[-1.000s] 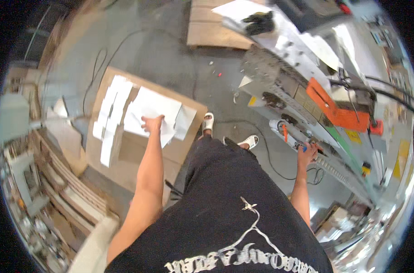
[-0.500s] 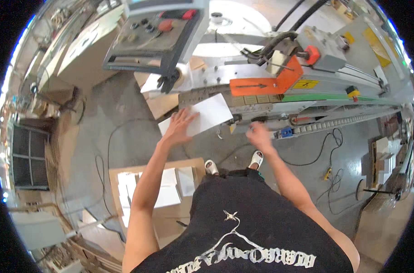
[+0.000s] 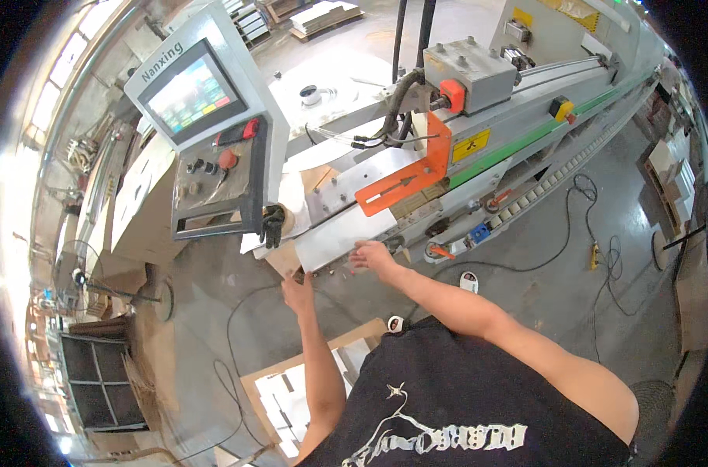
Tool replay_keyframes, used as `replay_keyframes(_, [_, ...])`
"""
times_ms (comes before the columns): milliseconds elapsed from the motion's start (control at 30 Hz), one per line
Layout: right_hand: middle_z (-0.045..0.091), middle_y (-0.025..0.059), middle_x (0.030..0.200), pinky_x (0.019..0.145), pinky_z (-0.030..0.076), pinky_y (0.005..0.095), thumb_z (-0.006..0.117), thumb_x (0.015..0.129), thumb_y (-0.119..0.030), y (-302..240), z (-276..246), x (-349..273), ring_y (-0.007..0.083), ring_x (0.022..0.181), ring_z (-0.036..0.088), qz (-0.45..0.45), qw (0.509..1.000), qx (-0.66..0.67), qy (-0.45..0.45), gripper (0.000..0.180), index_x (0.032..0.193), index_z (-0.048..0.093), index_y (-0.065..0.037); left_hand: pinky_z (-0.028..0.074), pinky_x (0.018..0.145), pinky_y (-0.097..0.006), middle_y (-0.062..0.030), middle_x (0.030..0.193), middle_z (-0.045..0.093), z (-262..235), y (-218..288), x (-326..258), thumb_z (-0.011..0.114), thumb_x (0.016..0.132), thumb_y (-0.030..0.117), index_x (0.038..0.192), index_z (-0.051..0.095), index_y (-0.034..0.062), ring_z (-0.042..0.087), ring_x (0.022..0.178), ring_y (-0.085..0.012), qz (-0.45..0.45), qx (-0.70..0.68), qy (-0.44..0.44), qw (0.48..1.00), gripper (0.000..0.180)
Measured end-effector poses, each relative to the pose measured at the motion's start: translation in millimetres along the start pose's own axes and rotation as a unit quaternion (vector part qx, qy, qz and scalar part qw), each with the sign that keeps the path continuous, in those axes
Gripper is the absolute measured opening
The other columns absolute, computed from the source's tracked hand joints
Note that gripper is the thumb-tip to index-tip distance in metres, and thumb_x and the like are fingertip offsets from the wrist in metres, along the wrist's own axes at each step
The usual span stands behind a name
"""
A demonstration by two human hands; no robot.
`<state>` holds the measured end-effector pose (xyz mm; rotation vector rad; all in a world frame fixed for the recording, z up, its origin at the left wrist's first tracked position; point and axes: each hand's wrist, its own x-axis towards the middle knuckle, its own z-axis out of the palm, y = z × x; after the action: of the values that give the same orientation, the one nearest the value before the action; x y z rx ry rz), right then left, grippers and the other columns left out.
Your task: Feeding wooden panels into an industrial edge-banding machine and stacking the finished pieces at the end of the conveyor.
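Two hands meet a white flat panel (image 3: 346, 240) lying at the machine infeed (image 3: 416, 204), left hand (image 3: 298, 294) pinching its near corner, right hand (image 3: 372, 255) spread loosely on its edge; stiff and light, it seems best gripped by its edges.

I see grey concrete floor (image 3: 595, 303), black cables across it | long grey-green machine (image 3: 525, 132) with orange guard (image 3: 405, 175) | control panel with colour screen (image 3: 190, 93) on left | cardboard on floor (image 3: 292, 389), white cut pieces on it | bright daylight at left edge (image 3: 35, 132) | stacked boards top (image 3: 323, 15)
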<state>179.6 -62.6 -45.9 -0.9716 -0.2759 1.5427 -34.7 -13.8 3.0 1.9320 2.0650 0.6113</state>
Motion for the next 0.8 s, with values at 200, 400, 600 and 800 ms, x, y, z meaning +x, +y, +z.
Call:
replay_keyframes(200, [0.065,0.0099,0.077,0.065,0.053,0.035,0.052,0.083,-0.005,24.0,-59.7,75.4,0.0228,0.073,0.066,-0.199,0.891,-0.407,0.028,0.02,0.096,0.066,0.003,0.05,0.076,-0.038,-0.0182,0.093,0.068,21.7,17.4,1.8,0.073,0.077,0.026,0.11,0.064,-0.0023,0.066,0.084,-0.0288,-0.024,-0.159,-0.071,0.984,0.043])
replay_keyframes(400, [0.067,0.011,0.079,0.066,0.054,0.0377,0.052,0.083,-0.012,1.9,-45.5,36.1,0.0266,0.072,0.067,-0.215,0.889,-0.402,0.037,0.015,0.077,0.061,-0.001,0.049,0.073,-0.041,-0.0184,0.086,0.065,37.6,21.3,-13.5,0.068,0.076,0.017,0.114,0.058,-0.0045,0.064,0.078,-0.0309,-0.042,-0.134,-0.042,0.989,0.044])
replay_keyframes(600, [0.065,0.0153,0.078,0.063,0.056,0.0357,0.051,0.084,-0.011,-64.8,-51.9,13.2,0.026,0.072,0.067,0.003,0.974,0.055,0.22,0.016,0.084,0.06,0.002,0.049,0.073,-0.04,-0.0179,0.077,0.064,77.3,58.3,-28.6,0.061,0.07,0.014,0.115,0.056,-0.0051,0.063,0.071,-0.0305,-0.018,-0.204,-0.059,0.977,0.048])
replay_keyframes(800, [0.063,0.0131,0.072,0.053,0.055,0.034,0.051,0.086,-0.013,-109.0,-109.3,7.8,0.0234,0.061,0.065,-0.033,0.934,0.157,0.319,0.017,0.084,0.059,0.002,0.049,0.06,-0.034,-0.0136,0.074,0.063,92.2,132.7,-57.9,0.061,0.071,0.012,0.135,0.036,-0.0119,0.062,0.064,-0.0214,-0.007,-0.279,-0.149,0.949,0.073])
